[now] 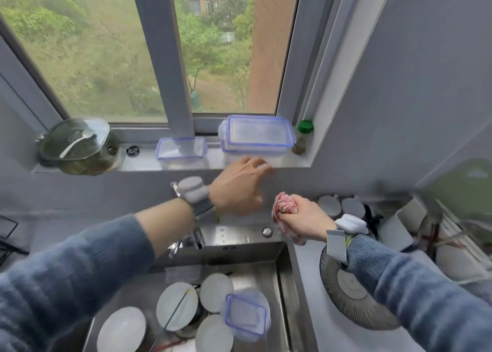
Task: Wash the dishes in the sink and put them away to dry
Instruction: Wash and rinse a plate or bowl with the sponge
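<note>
The steel sink (282, 285) holds several white plates (177, 305), a clear lid with a blue rim (246, 315) and a thin dark stick. My left hand (239, 185) is raised above the faucet (195, 238), fingers apart and empty, just below the windowsill beside a large clear container with a blue rim (257, 136). My right hand (300, 214) is closed around a pink cloth (285, 206) over the counter right of the sink. A dark ribbed plate (354, 295) lies upside down on that counter under my right forearm.
On the windowsill stand a smaller blue-rimmed container (181, 149), a glass-lidded pot with a spoon (76, 146) and a green-capped jar (303, 137). A drying rack with dishes (436, 234) and white bowls (330, 205) sit at the right.
</note>
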Demonstrator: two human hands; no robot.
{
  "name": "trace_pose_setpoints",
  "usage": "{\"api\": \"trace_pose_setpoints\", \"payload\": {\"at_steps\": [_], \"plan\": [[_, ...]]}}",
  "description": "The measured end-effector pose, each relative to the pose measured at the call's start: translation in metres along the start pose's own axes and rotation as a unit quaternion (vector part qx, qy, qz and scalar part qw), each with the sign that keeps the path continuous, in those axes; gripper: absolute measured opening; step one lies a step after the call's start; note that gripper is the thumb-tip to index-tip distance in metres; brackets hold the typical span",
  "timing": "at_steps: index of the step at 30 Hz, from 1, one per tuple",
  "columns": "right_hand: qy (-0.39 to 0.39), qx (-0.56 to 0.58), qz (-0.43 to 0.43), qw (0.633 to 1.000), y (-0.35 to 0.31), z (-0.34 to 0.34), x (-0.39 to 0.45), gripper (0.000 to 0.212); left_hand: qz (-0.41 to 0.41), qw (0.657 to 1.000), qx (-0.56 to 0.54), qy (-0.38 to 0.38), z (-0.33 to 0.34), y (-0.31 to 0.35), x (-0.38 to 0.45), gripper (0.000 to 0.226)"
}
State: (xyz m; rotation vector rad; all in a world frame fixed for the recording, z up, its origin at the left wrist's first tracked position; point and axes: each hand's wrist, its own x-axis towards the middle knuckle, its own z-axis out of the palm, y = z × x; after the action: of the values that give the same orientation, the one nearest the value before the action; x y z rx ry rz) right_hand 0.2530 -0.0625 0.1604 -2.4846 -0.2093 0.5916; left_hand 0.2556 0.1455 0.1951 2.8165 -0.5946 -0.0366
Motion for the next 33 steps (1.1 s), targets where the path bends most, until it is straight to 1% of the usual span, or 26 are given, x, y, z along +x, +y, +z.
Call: {"api": "trace_pose_setpoints", "payload": {"at_steps": [3,4,6,8,9,12,15,17,19,21,22,24,25,26,28,30,33], "plan": [[-0.009,-0.036,0.023,0.999,0.016,0.04,-0.02,0.023,-0.008,0.996,-0.082,-0.033,0.033,0.025,-0.069,0.054],[-0.015,-0.055,0.033,0.998,0.023,0.053,-0.024,0.021,-0.019,0.993,-0.1,-0.057,0.048,0.03,-0.087,0.05],[-0.054,-0.044,0.045,0.997,0.03,0.085,-0.04,0.014,-0.052,0.983,-0.124,-0.123,0.085,0.035,-0.13,0.044],[-0.106,-0.029,0.06,0.992,0.035,0.109,-0.055,0.008,-0.121,0.961,-0.162,-0.19,0.125,0.033,-0.164,0.041],[-0.116,-0.029,0.064,0.991,0.041,0.123,-0.06,0.01,-0.16,0.947,-0.179,-0.214,0.144,0.028,-0.178,0.041],[-0.113,-0.058,0.121,0.984,0.063,0.168,-0.074,0.024,-0.257,0.903,-0.199,-0.282,0.195,0.008,-0.22,0.045],[-0.128,-0.032,0.144,0.981,0.072,0.202,-0.083,0.025,-0.321,0.867,-0.208,-0.32,0.23,-0.016,-0.252,0.054],[-0.155,-0.024,0.148,0.977,0.069,0.219,-0.085,0.018,-0.362,0.845,-0.221,-0.326,0.249,-0.032,-0.267,0.061],[-0.167,-0.014,0.146,0.975,0.067,0.235,-0.082,0.017,-0.392,0.834,-0.224,-0.317,0.258,-0.043,-0.277,0.058],[-0.192,-0.026,0.149,0.97,0.064,0.253,-0.079,0.018,-0.427,0.828,-0.218,-0.292,0.266,-0.055,-0.287,0.051],[-0.214,-0.025,0.149,0.965,0.057,0.259,-0.079,0.014,-0.446,0.823,-0.211,-0.281,0.269,-0.062,-0.293,0.047],[-0.243,-0.012,0.15,0.958,0.048,0.272,-0.076,0.003,-0.474,0.814,-0.188,-0.277,0.273,-0.075,-0.305,0.031],[-0.251,-0.013,0.144,0.957,0.043,0.285,-0.069,0.008,-0.487,0.809,-0.183,-0.273,0.274,-0.085,-0.315,0.023],[-0.261,-0.019,0.148,0.954,0.043,0.294,-0.067,0.012,-0.495,0.807,-0.185,-0.265,0.274,-0.092,-0.321,0.02],[-0.283,-0.03,0.148,0.947,0.047,0.315,-0.057,0.017,-0.518,0.796,-0.199,-0.241,0.273,-0.106,-0.333,0.024],[-0.288,-0.05,0.139,0.946,0.022,0.323,-0.055,0.02,-0.542,0.781,-0.211,-0.229,0.275,-0.125,-0.35,0.032],[-0.276,-0.121,0.116,0.946,0.004,0.329,-0.055,0.027,-0.573,0.757,-0.23,-0.215,0.276,-0.141,-0.367,0.043]]}}
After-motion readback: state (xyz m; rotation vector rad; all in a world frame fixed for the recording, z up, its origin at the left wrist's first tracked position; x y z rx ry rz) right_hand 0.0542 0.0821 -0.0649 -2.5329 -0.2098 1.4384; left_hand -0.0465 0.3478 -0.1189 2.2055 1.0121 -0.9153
